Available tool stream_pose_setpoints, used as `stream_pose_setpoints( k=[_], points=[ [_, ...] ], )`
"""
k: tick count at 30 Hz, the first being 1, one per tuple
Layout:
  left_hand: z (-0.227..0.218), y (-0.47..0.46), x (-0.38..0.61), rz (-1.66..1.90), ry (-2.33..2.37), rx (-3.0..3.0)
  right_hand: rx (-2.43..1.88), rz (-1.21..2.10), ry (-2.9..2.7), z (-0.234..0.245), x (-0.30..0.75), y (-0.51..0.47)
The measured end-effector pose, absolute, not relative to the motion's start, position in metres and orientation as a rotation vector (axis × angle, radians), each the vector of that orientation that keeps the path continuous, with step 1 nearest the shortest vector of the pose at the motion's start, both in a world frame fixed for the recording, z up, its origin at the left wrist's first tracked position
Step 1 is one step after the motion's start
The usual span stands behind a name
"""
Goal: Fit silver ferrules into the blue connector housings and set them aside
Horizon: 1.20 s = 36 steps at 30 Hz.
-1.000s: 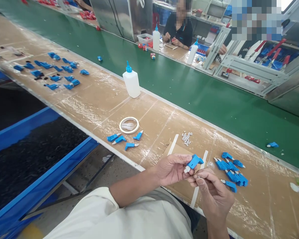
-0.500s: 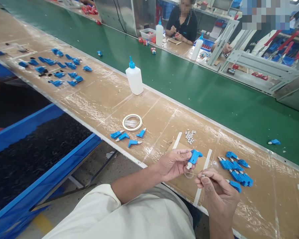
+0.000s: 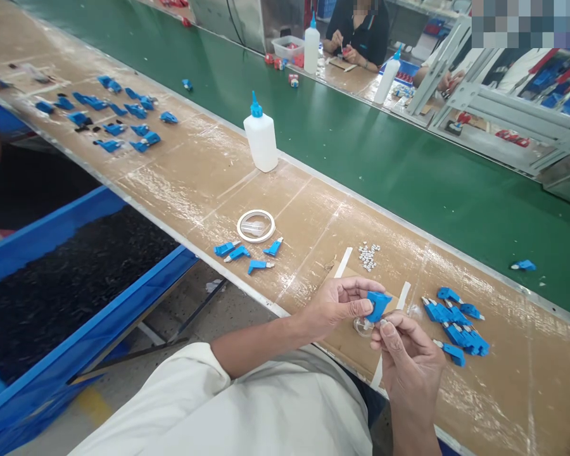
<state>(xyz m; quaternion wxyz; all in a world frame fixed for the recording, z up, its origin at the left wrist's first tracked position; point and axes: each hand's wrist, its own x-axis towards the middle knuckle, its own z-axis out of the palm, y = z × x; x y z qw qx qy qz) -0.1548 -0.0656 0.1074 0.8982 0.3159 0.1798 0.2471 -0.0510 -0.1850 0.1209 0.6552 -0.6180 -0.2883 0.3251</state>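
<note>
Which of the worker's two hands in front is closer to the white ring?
Left. The left hand is right of the white ring; the right hand is farther right.

Bright, diffuse light; white glare streaks the counter (image 3: 218, 161) near its front edge; pixelation masks patches beyond it.

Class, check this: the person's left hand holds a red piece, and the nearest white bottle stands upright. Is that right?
Only the colour is wrong: the head view shows the left hand holding a blue piece. The nearest white bottle does stand upright.
</note>
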Motion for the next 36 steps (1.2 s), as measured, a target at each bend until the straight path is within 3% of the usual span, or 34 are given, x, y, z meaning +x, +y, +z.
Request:
stream_pose_setpoints(
  k=[20, 36],
  points=[
    [0.094, -0.069, -0.158, 0.575, 0.398, 0.82, -1.496, 0.473, -0.779, 0.118, -0.064, -0.185],
    [0.096, -0.069, -0.16, 0.478, 0.407, 0.93, -1.339, 0.903, -0.436, 0.107, -0.047, -0.181]
  ],
)
